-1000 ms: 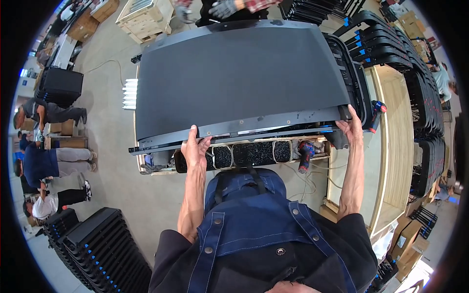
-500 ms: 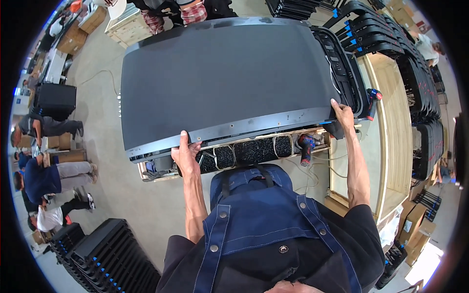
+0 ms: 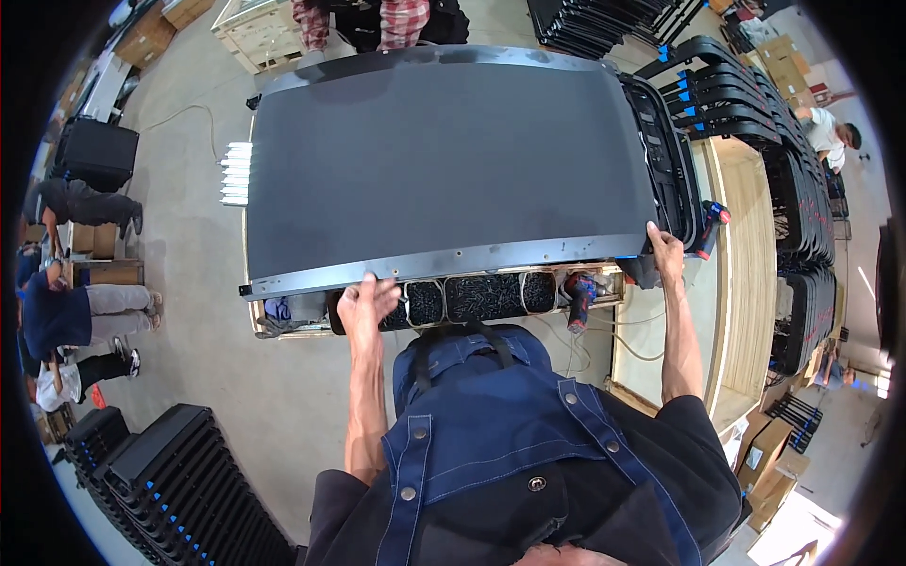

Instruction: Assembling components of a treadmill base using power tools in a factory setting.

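Observation:
A large dark grey flat panel (image 3: 444,156) with shiny strips along its long sides lies across a wooden-framed bench in front of me. My right hand (image 3: 666,255) grips its near right corner, thumb on top and fingers partly hidden below the edge. By the near edge, left of the middle, my left hand (image 3: 366,307) is open with its fingers spread, slightly blurred, apparently holding nothing. A black frame (image 3: 661,156) with slots and wiring sits at the panel's right end. Below the near edge, black bins (image 3: 486,297) hold many small dark fasteners.
A red-and-blue power drill (image 3: 579,294) rests beside the bins, another power tool (image 3: 714,226) near the right corner. White rods (image 3: 236,174) stick out at the left end. A person in checked sleeves (image 3: 404,21) stands across. Black frames (image 3: 722,99) and a wooden crate (image 3: 741,274) stand right.
My left hand has let go of the panel's near edge and spread its fingers. The panel's left end sits lower, and the white rods beside it show more. My right hand keeps its hold.

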Demonstrator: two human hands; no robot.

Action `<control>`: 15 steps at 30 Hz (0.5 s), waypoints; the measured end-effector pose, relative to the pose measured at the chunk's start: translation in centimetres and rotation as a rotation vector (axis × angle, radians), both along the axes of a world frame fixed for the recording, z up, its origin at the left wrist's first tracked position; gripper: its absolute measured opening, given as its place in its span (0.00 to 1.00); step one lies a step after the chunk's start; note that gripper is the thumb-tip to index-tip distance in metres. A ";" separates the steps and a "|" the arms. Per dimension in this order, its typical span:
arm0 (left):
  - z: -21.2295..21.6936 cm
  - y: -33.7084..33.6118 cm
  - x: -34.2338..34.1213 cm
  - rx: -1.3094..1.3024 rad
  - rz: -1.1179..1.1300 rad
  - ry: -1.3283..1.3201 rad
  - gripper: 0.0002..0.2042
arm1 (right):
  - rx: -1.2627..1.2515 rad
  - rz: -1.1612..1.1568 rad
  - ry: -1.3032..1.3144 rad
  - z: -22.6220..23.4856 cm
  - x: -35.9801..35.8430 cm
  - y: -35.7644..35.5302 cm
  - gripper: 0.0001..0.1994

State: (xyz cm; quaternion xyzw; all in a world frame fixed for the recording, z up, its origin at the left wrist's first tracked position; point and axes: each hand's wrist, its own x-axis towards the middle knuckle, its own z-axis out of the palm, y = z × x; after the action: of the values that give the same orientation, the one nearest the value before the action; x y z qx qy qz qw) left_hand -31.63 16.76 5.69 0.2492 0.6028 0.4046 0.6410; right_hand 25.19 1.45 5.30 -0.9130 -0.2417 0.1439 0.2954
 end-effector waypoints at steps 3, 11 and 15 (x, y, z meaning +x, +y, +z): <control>0.3 -1.1 -2.0 -0.033 -0.309 0.121 0.16 | 0.137 0.028 -0.038 -0.6 0.1 -1.0 0.25; -6.9 3.0 -4.7 -0.089 0.289 -0.754 0.32 | 0.166 -0.019 0.482 -1.3 0.0 -1.4 0.32; -9.3 3.3 -4.4 0.009 0.373 -0.688 0.23 | 0.250 -0.032 0.528 -1.9 0.1 -2.2 0.28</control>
State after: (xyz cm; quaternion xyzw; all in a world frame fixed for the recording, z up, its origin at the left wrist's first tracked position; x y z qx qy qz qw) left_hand -36.05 20.09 -3.65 -0.0121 0.3857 0.5767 0.7200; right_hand 25.28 -0.77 3.37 -0.8041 -0.1580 0.3411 0.4606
